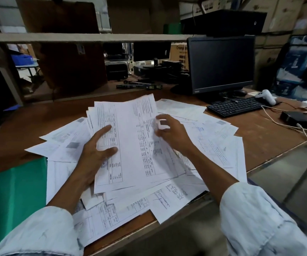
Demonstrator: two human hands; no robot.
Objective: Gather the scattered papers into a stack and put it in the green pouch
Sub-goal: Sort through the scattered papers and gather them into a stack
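Nearest to us, two pale blue sleeves (256, 218) come in from the bottom corners; between them loose papers (169, 198) overhang the front edge of the brown tabletop (10, 137), lying at all angles and overlapping; at the left, the green pouch (14, 196) lies flat over the near left corner of the tabletop, its right edge tucked under the closest sheets.

Further in, we see the left hand (95, 154) gripping a partly gathered stack (130, 141) from its left side, thumb pressed on the top sheet and the fingers (104, 130) spread across the printed tables, so this hand is closed on the stack; the stack is tilted up off the pile, its far end raised; the right hand (173, 133) rests on the right part of the same stack, fingers curled and pinching a sheet's edge, though we cannot tell how many sheets it holds; more papers fan out to both sides, some with grey blurred patches.

Beyond the pile, at the right, a black keyboard (235, 107) lies near a white handheld device (266, 97) and some trailing cables (287, 126); behind it stands a dark monitor (221, 65); farther back a shelf (75, 37) spans the scene, with cardboard boxes (285, 13) behind.
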